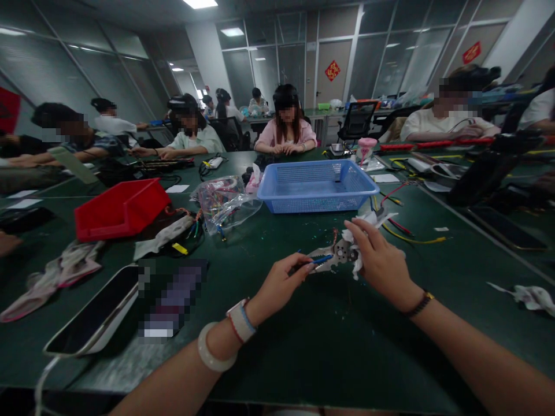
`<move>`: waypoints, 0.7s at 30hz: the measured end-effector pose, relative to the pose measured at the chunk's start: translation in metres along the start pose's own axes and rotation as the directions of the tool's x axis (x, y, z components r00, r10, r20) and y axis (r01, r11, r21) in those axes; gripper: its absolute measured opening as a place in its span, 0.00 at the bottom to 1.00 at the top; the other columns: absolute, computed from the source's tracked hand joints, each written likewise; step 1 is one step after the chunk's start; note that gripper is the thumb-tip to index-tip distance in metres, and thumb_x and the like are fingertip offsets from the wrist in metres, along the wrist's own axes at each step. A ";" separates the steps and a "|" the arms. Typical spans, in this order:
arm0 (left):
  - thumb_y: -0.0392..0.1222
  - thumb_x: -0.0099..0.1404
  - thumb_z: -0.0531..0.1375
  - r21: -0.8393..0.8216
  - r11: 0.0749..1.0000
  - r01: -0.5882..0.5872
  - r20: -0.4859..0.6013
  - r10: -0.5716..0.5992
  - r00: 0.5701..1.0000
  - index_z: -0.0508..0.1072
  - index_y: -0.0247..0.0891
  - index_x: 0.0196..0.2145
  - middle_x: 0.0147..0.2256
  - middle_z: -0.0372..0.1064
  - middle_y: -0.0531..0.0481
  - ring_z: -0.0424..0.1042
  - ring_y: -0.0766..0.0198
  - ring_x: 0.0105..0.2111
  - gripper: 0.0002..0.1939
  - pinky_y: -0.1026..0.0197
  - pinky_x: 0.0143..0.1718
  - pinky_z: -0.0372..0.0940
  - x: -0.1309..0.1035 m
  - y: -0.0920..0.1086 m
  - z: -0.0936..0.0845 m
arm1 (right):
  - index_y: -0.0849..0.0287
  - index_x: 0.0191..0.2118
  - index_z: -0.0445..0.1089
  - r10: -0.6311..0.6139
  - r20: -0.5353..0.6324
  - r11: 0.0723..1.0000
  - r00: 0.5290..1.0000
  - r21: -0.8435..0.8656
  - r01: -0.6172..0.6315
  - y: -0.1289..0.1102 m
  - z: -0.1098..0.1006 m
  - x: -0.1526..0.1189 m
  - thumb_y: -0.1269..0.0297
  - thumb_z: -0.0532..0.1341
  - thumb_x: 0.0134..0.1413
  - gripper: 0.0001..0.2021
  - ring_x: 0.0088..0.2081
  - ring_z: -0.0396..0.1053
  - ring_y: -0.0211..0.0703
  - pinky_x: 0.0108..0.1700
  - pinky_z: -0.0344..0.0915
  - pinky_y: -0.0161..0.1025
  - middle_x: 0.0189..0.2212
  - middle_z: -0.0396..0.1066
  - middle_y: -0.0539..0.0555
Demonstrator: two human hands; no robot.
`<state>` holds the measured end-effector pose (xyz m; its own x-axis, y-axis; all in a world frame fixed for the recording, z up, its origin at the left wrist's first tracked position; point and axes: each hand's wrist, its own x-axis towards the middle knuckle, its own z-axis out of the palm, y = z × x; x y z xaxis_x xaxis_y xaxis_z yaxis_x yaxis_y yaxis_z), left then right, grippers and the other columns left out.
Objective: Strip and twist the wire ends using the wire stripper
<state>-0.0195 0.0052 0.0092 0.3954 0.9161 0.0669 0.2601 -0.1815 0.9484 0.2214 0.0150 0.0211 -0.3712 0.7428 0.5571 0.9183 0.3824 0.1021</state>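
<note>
My left hand (281,284) pinches a short blue wire (321,260) between thumb and fingers. The wire lies against the toothed jaws of a metal wire stripper (342,252). Wrapped around the tool's handle end is my right hand (384,263), with crumpled white tissue (356,269) between palm and handles. The handles themselves are mostly hidden by the fingers and tissue. A bit of bare copper strand (335,234) shows just above the jaws.
A blue mesh basket (318,203) stands beyond my hands. Left of it are a clear plastic bag (228,205) and a red bin (124,211). A phone (97,312) and a glove (65,268) lie at left; coloured wires (403,234) lie at right. Several people sit around.
</note>
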 end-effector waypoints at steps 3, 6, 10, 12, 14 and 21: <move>0.49 0.66 0.56 -0.004 1.000 0.000 -0.019 0.000 1.000 0.73 0.36 0.41 0.29 0.65 0.52 0.63 0.67 0.27 0.14 0.64 0.29 0.59 0.000 0.002 -0.001 | 0.59 0.65 0.47 -0.016 -0.019 1.000 1.000 0.002 0.016 0.001 0.001 0.000 0.77 0.49 0.56 0.31 0.54 0.64 0.54 0.46 0.70 0.47 0.59 0.58 0.65; 0.48 0.66 0.56 0.035 0.999 -0.034 -0.048 0.036 0.998 0.74 0.35 0.40 0.29 0.66 0.51 0.64 0.66 0.28 0.14 0.64 0.30 0.60 0.000 0.005 -0.001 | 0.58 0.66 0.45 -0.019 -0.035 1.000 0.999 -0.002 0.019 0.000 0.001 0.000 0.77 0.49 0.56 0.31 0.53 0.65 0.54 0.46 0.71 0.47 0.59 0.57 0.66; 0.48 0.67 0.55 0.069 0.996 -0.060 -0.085 0.066 0.994 0.74 0.35 0.41 0.27 0.66 0.52 0.64 0.67 0.26 0.15 0.64 0.30 0.60 -0.002 0.009 0.000 | 0.58 0.65 0.45 -0.006 -0.054 1.000 0.999 -0.019 0.005 -0.002 -0.004 0.000 0.78 0.50 0.56 0.31 0.52 0.65 0.54 0.44 0.71 0.46 0.59 0.58 0.65; 0.48 0.67 0.54 0.084 0.993 -0.080 -0.087 0.088 0.992 0.74 0.35 0.42 0.26 0.65 0.53 0.64 0.67 0.26 0.15 0.65 0.29 0.60 -0.004 0.011 0.000 | 0.58 0.65 0.47 0.000 -0.070 1.000 0.998 -0.013 -0.001 -0.003 -0.007 0.001 0.78 0.51 0.55 0.32 0.53 0.65 0.54 0.45 0.71 0.46 0.59 0.58 0.65; 0.47 0.68 0.54 0.100 0.989 -0.106 -0.088 0.115 0.989 0.74 0.35 0.43 0.26 0.65 0.53 0.64 0.67 0.25 0.15 0.65 0.29 0.60 -0.006 0.013 0.000 | 0.58 0.65 0.48 0.003 -0.104 1.000 0.995 -0.005 -0.003 -0.004 -0.010 0.001 0.78 0.52 0.54 0.32 0.53 0.65 0.54 0.44 0.72 0.45 0.58 0.59 0.64; 0.47 0.69 0.52 0.003 0.993 -0.115 -0.062 0.115 0.991 0.73 0.35 0.44 0.24 0.63 0.55 0.63 0.69 0.24 0.16 0.65 0.28 0.58 -0.011 0.021 0.002 | 0.60 0.64 0.51 0.002 -0.156 1.000 0.988 0.016 0.000 -0.005 -0.021 0.001 0.77 0.55 0.52 0.32 0.52 0.66 0.53 0.43 0.73 0.44 0.59 0.59 0.63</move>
<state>-0.0172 -0.0097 0.0278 0.3676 0.9094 0.1944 0.2158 -0.2868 0.9334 0.2190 0.0022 0.0385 -0.3431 0.6488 0.6793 0.9159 0.3914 0.0887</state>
